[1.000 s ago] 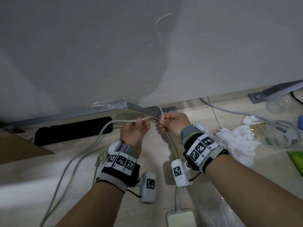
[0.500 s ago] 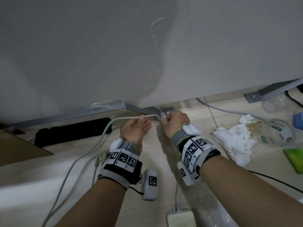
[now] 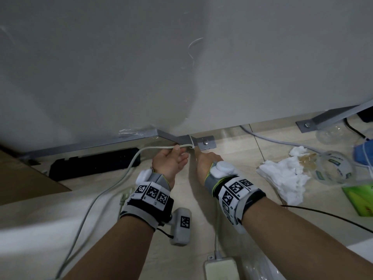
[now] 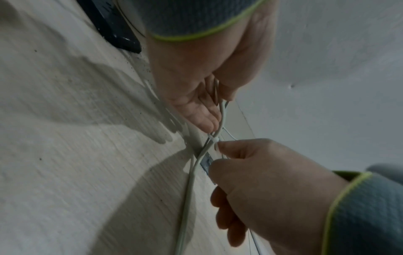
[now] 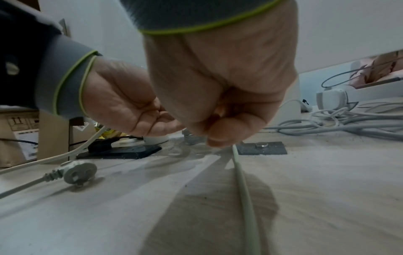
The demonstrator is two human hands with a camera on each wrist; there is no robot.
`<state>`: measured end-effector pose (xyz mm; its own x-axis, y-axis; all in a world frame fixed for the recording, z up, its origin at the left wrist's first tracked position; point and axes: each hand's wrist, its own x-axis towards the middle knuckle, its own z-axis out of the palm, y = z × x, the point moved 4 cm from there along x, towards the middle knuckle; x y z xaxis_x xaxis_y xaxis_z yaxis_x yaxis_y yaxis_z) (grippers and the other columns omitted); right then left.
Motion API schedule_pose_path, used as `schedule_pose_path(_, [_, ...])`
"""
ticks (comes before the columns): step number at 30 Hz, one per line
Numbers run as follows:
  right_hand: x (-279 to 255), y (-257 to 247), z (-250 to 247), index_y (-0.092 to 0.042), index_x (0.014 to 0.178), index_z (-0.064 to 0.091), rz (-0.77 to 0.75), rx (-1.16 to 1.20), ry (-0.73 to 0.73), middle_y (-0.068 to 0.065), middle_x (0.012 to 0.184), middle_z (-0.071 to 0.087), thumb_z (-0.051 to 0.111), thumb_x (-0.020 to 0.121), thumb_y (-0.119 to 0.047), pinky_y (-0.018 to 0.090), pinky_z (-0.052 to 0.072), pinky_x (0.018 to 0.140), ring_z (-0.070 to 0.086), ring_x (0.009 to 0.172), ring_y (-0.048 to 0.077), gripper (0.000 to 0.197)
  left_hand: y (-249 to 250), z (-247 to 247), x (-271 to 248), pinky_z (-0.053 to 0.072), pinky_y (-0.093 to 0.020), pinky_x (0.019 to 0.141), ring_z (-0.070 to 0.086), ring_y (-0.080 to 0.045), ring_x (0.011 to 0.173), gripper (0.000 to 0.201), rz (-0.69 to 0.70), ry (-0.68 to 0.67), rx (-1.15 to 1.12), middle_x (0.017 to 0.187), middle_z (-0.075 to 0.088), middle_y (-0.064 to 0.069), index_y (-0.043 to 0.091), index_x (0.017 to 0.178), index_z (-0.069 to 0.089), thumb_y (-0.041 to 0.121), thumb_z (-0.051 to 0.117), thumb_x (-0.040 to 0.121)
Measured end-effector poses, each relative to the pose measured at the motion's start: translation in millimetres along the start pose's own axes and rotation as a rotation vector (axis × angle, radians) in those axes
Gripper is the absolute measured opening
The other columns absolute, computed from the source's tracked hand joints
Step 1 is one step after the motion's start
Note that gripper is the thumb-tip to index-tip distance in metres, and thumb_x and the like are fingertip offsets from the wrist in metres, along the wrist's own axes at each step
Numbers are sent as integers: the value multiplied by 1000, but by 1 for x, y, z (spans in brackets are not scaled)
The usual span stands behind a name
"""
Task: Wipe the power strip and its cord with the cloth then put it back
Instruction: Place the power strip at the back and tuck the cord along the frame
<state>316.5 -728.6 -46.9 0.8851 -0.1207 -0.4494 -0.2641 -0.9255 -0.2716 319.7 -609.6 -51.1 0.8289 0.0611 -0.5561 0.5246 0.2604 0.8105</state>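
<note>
The white power strip (image 3: 221, 268) lies at the bottom edge of the head view. Its pale cord (image 3: 113, 188) runs up to my hands, then loops back left and down across the floor. My left hand (image 3: 179, 152) holds the cord (image 4: 222, 112) between thumb and fingers. Just right of it, my right hand (image 3: 196, 152) pinches a thin white cable tie (image 4: 212, 138) wrapped round the cord at the grey metal bracket (image 3: 205, 142). The crumpled white cloth (image 3: 282, 178) lies on the floor to the right, apart from both hands. The cord's plug (image 5: 78, 172) lies loose on the floor.
A black power strip (image 3: 90, 165) lies under the white panel (image 3: 181, 67) at the left, beside a cardboard box (image 3: 24, 182). Clear plastic cups (image 3: 333, 168), a green packet (image 3: 363, 201) and other cables (image 5: 348, 120) crowd the right. Pale wood floor (image 3: 50, 225) shows at the front left.
Both hands have moved forward to the metal bracket, carrying the cord with them. The right wrist has rolled, so its fingers are now hidden from the head view.
</note>
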Motion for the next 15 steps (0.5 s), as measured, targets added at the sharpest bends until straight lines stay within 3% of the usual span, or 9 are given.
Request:
schedule_pose_path(2, [-1,-5,-2,-2,132,50,39,1,-23,17,129,58,24,104,-43,28,38,92,56,115,28,57,1,2,-5,58,-24,72,66,-20,88,36,-6,-17,12,114,64,-15,-7,121,52,21,47,98])
schedule_pose_path(4, [1,-7,-2,-7,148,28,62,75,-42,19,137,50,24,104,-41,31,35,101,52,122,30,55,2,2,-7,57,-26,74,66,-21,89,36,-12,-36,41,114,63,-13,-6,120,52,21,46,98])
schedule_pose_path(5, [2,-6,-1,-9,149,25,73,73,-72,20,138,48,24,104,-41,31,35,101,51,123,30,55,2,1,-8,56,-27,75,66,-21,88,35,-13,-40,61,114,63,-12,-5,119,52,22,46,98])
schedule_pose_path(8, [-2,-2,0,-8,144,34,145,37,-49,16,135,52,36,103,-31,32,39,97,54,119,29,47,6,-3,-9,56,-26,72,65,-18,83,29,18,-16,79,111,63,-12,1,112,53,25,44,98])
schedule_pose_path(10, [-4,-2,3,-12,133,43,163,-2,14,13,122,61,48,96,-18,30,45,82,62,106,28,38,9,-9,-9,57,-25,69,65,-18,81,27,35,18,56,106,62,-11,4,110,51,26,43,99])
schedule_pose_path(12, [-7,-5,2,-14,117,49,130,2,70,9,107,65,54,91,-16,27,41,69,65,93,27,27,12,-14,-10,56,-28,72,66,-18,81,28,37,28,53,105,62,-11,4,111,49,28,42,99])
schedule_pose_path(15, [-6,-14,1,-13,113,51,112,-36,83,9,112,63,49,94,-8,29,45,77,63,99,26,19,12,-22,-16,56,-32,75,66,-20,79,28,27,27,82,107,63,-14,3,113,50,26,45,98])
